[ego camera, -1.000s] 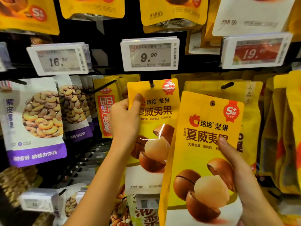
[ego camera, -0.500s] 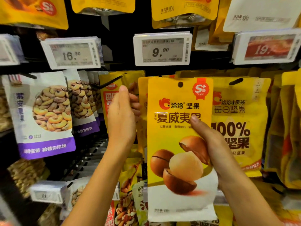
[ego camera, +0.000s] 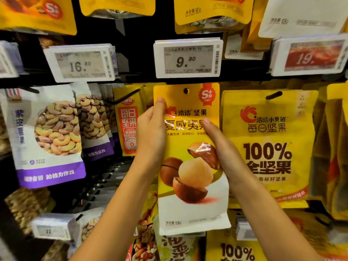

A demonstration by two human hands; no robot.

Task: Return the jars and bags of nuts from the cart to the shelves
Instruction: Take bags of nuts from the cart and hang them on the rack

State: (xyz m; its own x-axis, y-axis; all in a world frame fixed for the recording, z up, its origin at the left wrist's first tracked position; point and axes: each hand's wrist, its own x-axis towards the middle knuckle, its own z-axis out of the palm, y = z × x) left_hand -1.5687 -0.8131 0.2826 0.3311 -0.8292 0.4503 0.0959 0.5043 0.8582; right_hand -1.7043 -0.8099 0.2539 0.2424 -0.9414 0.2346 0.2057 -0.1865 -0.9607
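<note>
Both hands hold one yellow macadamia bag (ego camera: 190, 210) upright in front of the shelf display, directly beneath the price tag reading 9.90 (ego camera: 188, 58); the left hand (ego camera: 150, 132) has its grip closed on the bag's upper left edge, thumb laid on the printed front and the other fingers hidden behind it; the right hand (ego camera: 224, 151) has its grip closed on the right edge a little lower, thumb pressed across the row of large characters and the palm wrapped round the side. The round hang hole (ego camera: 186, 91) near the bag's top edge shows dark, and whether a peg passes through it cannot be told. The bag's lower white band overlaps the packets of the row below.

Just right of it hangs a larger yellow bag marked 100% (ego camera: 267, 147) from a black hook (ego camera: 274, 95); its left edge is close to the right hand. To the left, a smaller yellow and red packet (ego camera: 128, 127) hangs on another hook (ego camera: 128, 96); farther left hang white and purple cashew bags (ego camera: 49, 136) under the price tag reading 16.80 (ego camera: 80, 64). Along the top, the bottoms of more yellow bags (ego camera: 212, 14) hang from the row above, and at the upper right a reddish price tag (ego camera: 310, 55) shows 19.
</note>
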